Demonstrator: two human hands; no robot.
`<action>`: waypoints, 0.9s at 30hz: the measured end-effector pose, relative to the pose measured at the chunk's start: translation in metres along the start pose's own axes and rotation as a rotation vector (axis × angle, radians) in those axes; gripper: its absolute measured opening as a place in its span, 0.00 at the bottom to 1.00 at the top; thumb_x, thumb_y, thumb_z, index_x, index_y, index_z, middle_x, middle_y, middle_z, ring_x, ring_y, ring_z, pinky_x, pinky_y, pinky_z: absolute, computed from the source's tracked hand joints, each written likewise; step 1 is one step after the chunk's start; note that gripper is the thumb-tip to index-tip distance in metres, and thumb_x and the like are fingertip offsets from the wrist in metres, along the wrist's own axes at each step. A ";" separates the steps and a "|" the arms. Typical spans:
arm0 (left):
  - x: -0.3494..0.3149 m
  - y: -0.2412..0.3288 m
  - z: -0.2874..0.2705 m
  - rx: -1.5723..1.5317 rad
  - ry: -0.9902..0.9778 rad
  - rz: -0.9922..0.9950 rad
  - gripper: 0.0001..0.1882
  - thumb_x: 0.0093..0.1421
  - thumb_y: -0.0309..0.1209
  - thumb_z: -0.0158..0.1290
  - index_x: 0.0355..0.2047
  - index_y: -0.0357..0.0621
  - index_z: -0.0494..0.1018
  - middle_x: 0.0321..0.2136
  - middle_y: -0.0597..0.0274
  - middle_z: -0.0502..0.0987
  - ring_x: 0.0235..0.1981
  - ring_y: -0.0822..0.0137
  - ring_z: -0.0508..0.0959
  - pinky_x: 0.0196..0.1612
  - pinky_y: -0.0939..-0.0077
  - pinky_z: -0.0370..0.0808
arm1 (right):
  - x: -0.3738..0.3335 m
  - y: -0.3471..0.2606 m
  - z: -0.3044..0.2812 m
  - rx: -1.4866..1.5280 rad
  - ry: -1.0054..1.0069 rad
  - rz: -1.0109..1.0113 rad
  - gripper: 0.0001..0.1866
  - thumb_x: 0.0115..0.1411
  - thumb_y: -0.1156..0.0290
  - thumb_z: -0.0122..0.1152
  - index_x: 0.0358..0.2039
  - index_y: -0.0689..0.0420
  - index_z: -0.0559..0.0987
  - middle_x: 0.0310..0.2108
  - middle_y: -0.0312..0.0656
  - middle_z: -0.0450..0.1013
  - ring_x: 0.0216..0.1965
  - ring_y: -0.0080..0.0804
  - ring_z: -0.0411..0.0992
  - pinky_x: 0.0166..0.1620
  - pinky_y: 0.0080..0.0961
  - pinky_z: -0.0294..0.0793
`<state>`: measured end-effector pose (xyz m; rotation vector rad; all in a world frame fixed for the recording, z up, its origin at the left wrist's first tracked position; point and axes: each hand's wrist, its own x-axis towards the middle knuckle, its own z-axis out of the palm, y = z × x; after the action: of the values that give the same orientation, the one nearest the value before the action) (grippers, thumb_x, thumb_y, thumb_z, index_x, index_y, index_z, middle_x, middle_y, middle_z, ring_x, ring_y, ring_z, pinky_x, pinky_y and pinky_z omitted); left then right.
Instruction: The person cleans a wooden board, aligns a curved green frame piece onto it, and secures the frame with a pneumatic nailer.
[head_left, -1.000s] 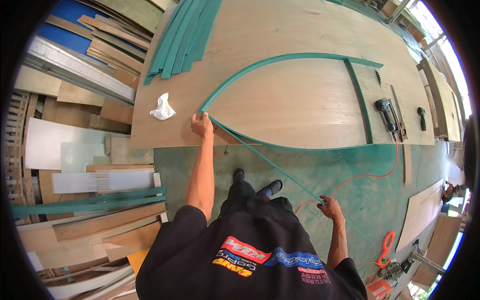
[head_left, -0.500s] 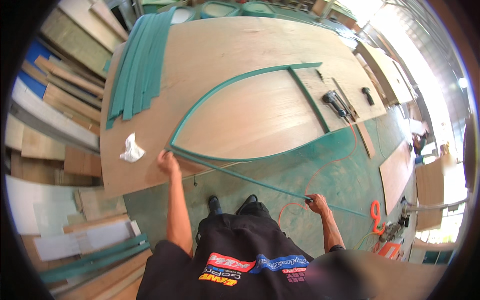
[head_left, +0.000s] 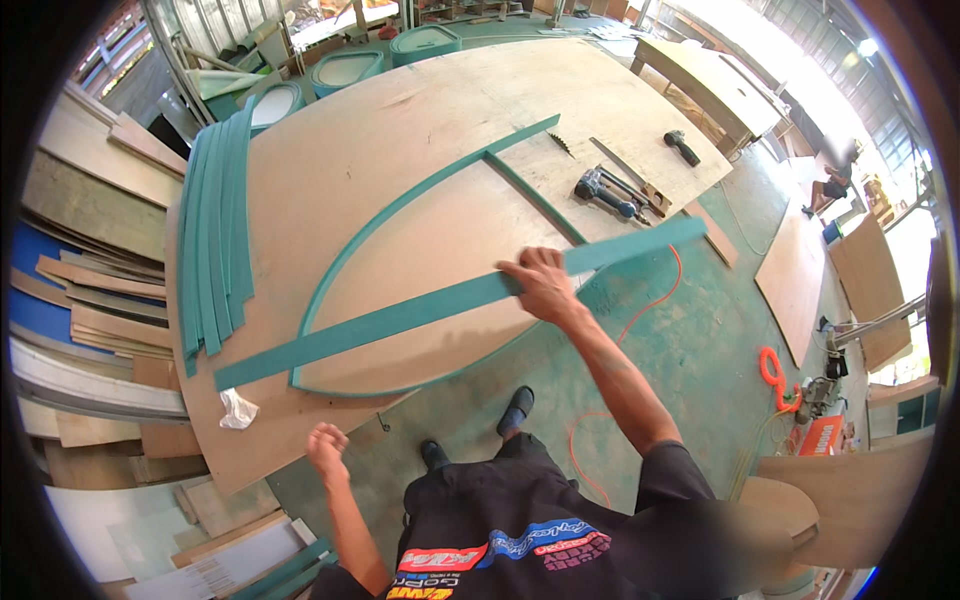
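A long, flat green wooden strip (head_left: 410,318) slants above the table, across a curved, leaf-shaped green frame (head_left: 362,232). My right hand (head_left: 540,283) is closed around the strip somewhat right of its middle. The strip's left end is near a crumpled white paper or cloth (head_left: 238,409); I cannot tell whether that end touches the table. Off the table's near edge, my left hand (head_left: 327,450) has its fingers curled and holds nothing that I can see. A short green crosspiece (head_left: 535,197) joins the frame's two sides, partly hidden by the strip.
Several green strips (head_left: 213,220) lie on the left of the plywood-topped table (head_left: 420,100). A blue-black power tool (head_left: 605,193), a hand saw (head_left: 625,170) and a dark drill-like tool (head_left: 682,148) lie at its right. An orange hose (head_left: 655,312) crosses the floor. Another person (head_left: 835,180) is far right.
My left hand has let go of the strip and moved down from the table edge. My right hand has carried the strip up and left over the frame, its broad face now showing. The view has shifted.
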<state>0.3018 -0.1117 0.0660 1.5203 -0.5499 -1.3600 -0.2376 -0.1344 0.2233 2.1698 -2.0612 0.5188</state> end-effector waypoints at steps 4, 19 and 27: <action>-0.078 -0.043 0.058 0.189 -0.107 0.012 0.09 0.62 0.21 0.48 0.42 0.42 0.74 0.31 0.62 0.78 0.28 0.69 0.78 0.31 0.73 0.80 | 0.080 0.013 0.065 0.037 0.012 -0.118 0.23 0.47 0.79 0.60 0.45 0.44 0.82 0.42 0.43 0.71 0.54 0.44 0.67 0.59 0.49 0.57; -0.145 -0.131 0.203 0.803 -0.256 -0.025 0.10 0.62 0.29 0.57 0.40 0.34 0.78 0.29 0.57 0.82 0.28 0.70 0.81 0.27 0.74 0.79 | 0.160 0.068 0.163 0.127 -0.209 -0.094 0.34 0.61 0.66 0.64 0.69 0.42 0.66 0.71 0.49 0.57 0.74 0.48 0.51 0.70 0.65 0.53; -0.119 -0.060 0.390 1.434 -1.056 -0.052 0.31 0.68 0.54 0.51 0.43 0.31 0.80 0.40 0.37 0.83 0.45 0.44 0.82 0.51 0.55 0.76 | 0.028 0.173 0.059 0.991 -0.133 0.031 0.28 0.59 0.72 0.66 0.61 0.54 0.73 0.66 0.51 0.63 0.68 0.52 0.62 0.67 0.42 0.65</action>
<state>-0.1072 -0.1284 0.1147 1.6239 -2.5527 -1.8464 -0.3972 -0.1922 0.1496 2.6540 -2.1498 1.7394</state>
